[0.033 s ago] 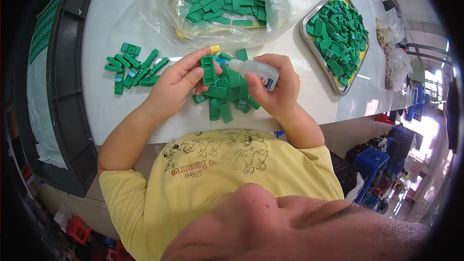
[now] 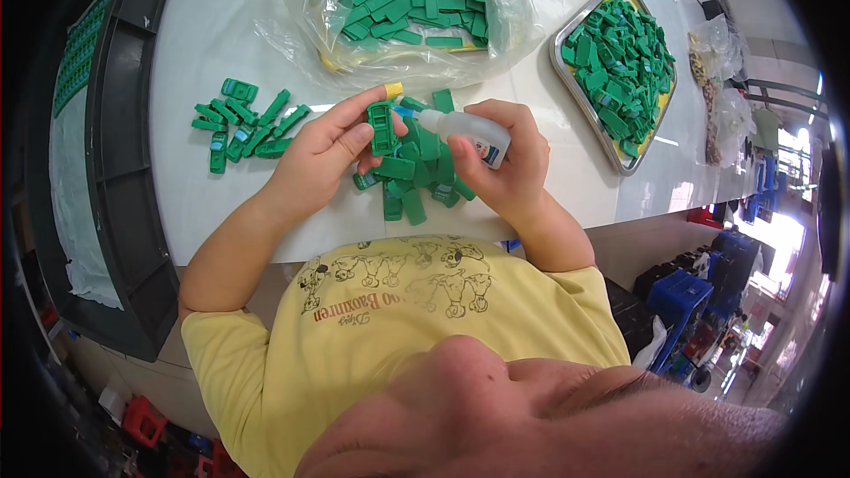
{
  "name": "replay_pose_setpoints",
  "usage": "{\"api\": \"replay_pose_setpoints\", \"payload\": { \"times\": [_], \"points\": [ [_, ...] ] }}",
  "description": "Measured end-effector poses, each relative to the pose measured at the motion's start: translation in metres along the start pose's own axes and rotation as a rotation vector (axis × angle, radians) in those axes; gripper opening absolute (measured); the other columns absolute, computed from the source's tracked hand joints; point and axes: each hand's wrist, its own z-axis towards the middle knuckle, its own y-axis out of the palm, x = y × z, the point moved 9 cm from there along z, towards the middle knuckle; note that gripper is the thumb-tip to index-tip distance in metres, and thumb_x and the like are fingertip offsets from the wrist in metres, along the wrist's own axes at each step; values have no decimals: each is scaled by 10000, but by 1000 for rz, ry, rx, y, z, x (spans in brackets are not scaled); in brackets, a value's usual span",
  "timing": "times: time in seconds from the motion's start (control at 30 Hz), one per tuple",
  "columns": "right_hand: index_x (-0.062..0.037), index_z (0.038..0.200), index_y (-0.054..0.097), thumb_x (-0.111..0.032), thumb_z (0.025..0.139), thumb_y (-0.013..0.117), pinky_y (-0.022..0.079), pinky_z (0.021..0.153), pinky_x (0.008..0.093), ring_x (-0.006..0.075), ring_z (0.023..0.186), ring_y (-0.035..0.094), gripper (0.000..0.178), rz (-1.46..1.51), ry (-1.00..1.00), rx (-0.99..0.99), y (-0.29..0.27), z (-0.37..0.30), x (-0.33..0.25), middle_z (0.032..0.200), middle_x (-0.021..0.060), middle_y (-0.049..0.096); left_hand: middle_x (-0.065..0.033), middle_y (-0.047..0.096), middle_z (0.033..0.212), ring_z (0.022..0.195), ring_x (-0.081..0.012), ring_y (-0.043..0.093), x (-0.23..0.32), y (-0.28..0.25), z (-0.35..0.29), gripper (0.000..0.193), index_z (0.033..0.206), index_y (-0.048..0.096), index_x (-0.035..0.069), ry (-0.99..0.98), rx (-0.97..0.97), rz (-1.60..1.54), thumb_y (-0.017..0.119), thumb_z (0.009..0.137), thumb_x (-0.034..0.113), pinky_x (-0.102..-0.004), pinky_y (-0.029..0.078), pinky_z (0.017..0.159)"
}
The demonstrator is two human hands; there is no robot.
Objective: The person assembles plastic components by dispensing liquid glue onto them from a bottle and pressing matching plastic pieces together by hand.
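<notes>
My left hand [image 2: 320, 152] is closed on a small green plastic toy vehicle body [image 2: 382, 128], hollow side showing. Yellow tape wraps one of its fingertips. In my right hand [image 2: 512, 155] is a whitish squeeze bottle [image 2: 478, 134], lying tilted with its thin nozzle pointing left at the green piece. Whether the tip touches the piece I cannot tell. Beneath both hands lies a pile of green plastic pieces [image 2: 414, 168], partly hidden by the fingers. To the left, a loose group of green toy vehicles [image 2: 246, 128] rests on the white table [image 2: 345, 228].
A clear plastic bag [image 2: 288, 31] holding green flat pieces stands at the back. At the right, a metal-rimmed tray [image 2: 611, 149] is heaped with small green parts. A dark rack [image 2: 119, 168] runs along the left side. Blue crates [image 2: 680, 301] stand on the floor at right.
</notes>
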Motion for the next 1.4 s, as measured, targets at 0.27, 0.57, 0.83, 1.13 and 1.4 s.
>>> {"api": "replay_pose_setpoints", "payload": {
  "times": [0.27, 0.57, 0.83, 1.13, 1.4],
  "points": [
    [-1, 948, 474, -69, 727, 647, 446, 524, 211, 105, 603, 564, 288, -26, -79, -17, -1, -1, -6, 750, 86, 593, -40, 546, 1048, 747, -64, 466, -1, 2, 4, 393, 1290, 302, 28, 5, 23, -21, 358, 907, 98, -188, 406, 660],
    [3, 949, 491, -108, 709, 688, 455, 528, 249, 149, 610, 576, 330, 112, -20, 44, -12, -2, 2, 755, 100, 588, -86, 543, 1053, 756, -95, 496, 8, 4, 5, 345, 1217, 350, 2, 55, 59, -32, 423, 888, 80, -227, 428, 681],
    [0, 949, 492, -122, 720, 679, 464, 540, 247, 149, 628, 588, 320, 101, 4, 60, -21, -1, 5, 761, 96, 596, -100, 540, 1043, 777, -123, 522, 10, 8, 8, 359, 1209, 350, -13, 64, 73, -89, 450, 880, 86, -249, 442, 684],
    [-6, 950, 494, -130, 712, 690, 464, 525, 250, 155, 615, 592, 332, 88, 17, 42, -21, -3, 14, 748, 96, 595, -97, 541, 1046, 830, -135, 530, 3, 11, 13, 385, 1228, 332, 17, 61, 56, -42, 459, 883, 130, -262, 437, 692],
    [-7, 937, 511, -120, 669, 712, 464, 511, 277, 194, 590, 588, 354, 37, -13, 25, -24, -4, 10, 734, 102, 586, -113, 530, 1062, 825, -150, 549, 6, 12, 16, 358, 1203, 344, 9, 120, 78, -17, 461, 876, 94, -266, 457, 694]
  ]
}}
